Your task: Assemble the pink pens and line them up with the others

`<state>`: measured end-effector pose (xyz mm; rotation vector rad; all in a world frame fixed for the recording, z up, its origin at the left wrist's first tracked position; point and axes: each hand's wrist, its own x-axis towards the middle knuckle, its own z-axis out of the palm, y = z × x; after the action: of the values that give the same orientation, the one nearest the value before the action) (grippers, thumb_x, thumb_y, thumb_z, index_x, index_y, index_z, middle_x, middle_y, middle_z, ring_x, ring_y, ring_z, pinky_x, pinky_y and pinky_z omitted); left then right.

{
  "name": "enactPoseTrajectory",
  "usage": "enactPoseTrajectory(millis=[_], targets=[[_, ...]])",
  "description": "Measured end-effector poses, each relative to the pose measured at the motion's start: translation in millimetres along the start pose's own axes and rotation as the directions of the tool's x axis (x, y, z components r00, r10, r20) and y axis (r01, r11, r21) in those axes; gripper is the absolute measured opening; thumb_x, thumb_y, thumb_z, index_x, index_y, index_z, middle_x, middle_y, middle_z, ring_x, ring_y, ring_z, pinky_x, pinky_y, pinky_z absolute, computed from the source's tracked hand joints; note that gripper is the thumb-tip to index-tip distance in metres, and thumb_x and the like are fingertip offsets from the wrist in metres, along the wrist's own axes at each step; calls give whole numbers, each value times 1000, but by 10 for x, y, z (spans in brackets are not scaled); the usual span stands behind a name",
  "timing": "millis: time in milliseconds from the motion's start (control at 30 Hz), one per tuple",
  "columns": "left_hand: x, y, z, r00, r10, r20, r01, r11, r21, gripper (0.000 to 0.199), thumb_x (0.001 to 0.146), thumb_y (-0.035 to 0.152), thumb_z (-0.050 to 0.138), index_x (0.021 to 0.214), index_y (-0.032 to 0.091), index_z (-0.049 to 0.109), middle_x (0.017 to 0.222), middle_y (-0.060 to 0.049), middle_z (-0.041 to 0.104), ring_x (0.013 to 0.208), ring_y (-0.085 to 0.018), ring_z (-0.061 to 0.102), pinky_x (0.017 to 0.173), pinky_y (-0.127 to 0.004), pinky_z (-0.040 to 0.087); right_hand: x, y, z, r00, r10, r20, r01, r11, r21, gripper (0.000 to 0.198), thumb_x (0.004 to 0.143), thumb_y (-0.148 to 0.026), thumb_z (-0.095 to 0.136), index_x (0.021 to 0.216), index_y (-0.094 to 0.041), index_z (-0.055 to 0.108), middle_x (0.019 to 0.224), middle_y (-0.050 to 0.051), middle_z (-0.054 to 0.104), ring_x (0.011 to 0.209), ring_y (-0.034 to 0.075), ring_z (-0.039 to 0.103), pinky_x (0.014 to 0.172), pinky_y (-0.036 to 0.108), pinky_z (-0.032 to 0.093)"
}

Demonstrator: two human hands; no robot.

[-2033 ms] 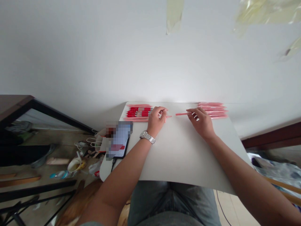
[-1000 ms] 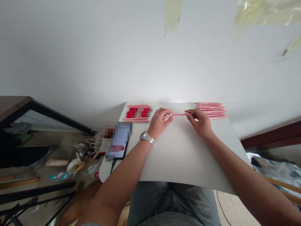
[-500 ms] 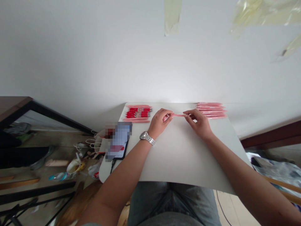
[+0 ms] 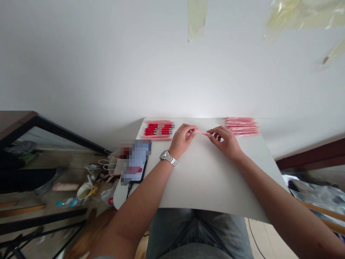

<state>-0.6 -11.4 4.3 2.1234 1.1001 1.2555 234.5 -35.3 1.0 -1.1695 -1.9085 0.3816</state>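
A slim pink pen (image 4: 202, 132) spans the gap between my hands, above the white table (image 4: 199, 180). My left hand (image 4: 183, 138) pinches its left end between thumb and fingers. On its right end, the thumb and fingertips of my right hand (image 4: 225, 142) are closed. The pen slopes slightly down to the right. Left of my left hand lie several red pens (image 4: 160, 128) with clear grips and metal tips, between rows of pink pens (image 4: 155, 137). Beyond my right hand is a stack of pink pens (image 4: 242, 126), shiny as if wrapped in clear plastic.
A phone (image 4: 137, 162) with a cable plugged in lies at the table's left edge. The white wall (image 4: 172, 72) rises directly behind the table. Down on the left floor are a cup (image 4: 84, 190), a bottle (image 4: 67, 202) and bags. A dark frame (image 4: 67, 133) stands at left.
The pen has tilted, its right end now lower. My right hand has shifted slightly left and down, still pinching; my left hand has barely moved.
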Motion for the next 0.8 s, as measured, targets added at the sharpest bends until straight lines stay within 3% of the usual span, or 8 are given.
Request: enactPoseTrajectory(millis=[267,533,800], targets=[[4,-14,-9,1000,4,7,-4,1000,6,23,104,37,55,115,24,71,107,-5,70,89,-16,63,86,-31,54,-9,-52,-20,995,-42,95,47,998,-46,25,102,-40,59,113,-24,73,94,6,71,69,15,62,65,31,52],[1,-15,-4,1000,-16,-1,16,1000,11,26,105,39,55,117,24,72,107,-6,70,90,-17,63,87,-32,54,-12,-66,-3,995,-15,100,19,999,-38,26,101,-43,58,113,-25,72,91,5,70,66,15,60,63,32,52],[13,-76,2,989,-71,-132,72,997,8,24,106,38,52,114,23,70,102,-6,72,91,-17,66,84,-32,53,2,-50,-6,999,12,50,-8,997,-77,23,100,-39,59,109,-24,73,88,5,69,66,16,61,64,32,51]])
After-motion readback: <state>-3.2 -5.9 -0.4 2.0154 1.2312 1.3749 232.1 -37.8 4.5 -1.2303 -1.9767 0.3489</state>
